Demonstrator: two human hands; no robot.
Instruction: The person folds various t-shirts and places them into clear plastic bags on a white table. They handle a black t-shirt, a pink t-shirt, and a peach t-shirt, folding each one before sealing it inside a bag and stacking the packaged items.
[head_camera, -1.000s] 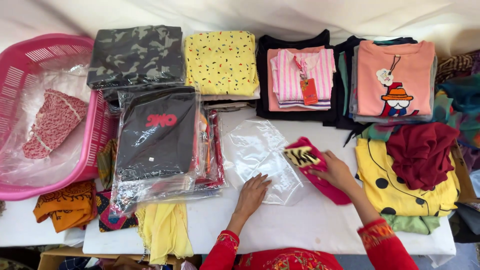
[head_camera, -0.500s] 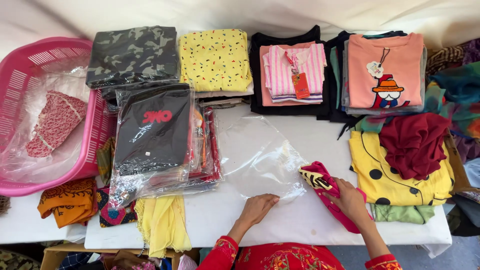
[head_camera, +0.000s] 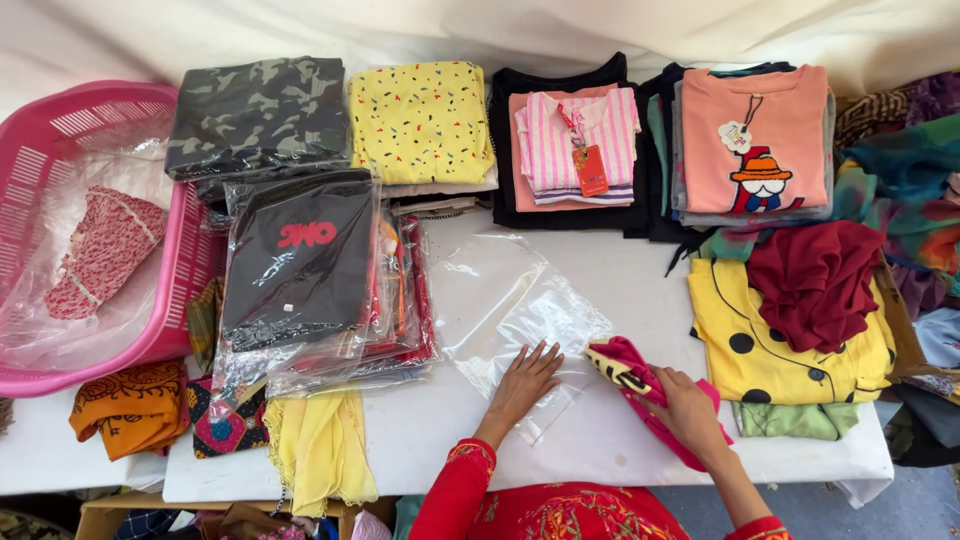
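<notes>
Left hand (head_camera: 527, 381) flat on clear bag (head_camera: 505, 310) — right hand (head_camera: 686, 409) grips folded pink garment (head_camera: 640, 385).

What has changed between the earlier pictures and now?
The right hand has drawn the folded pink garment off the clear bag, toward the person and the table's near edge, keeping hold of it. The left hand stays flat on the bag. The garment stacks and the pink basket have not moved.

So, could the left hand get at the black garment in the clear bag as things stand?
Probably yes. The left hand rests flat on the empty clear bag, holding nothing, and the bagged black garment tops the stack beside it, uncovered.
</notes>
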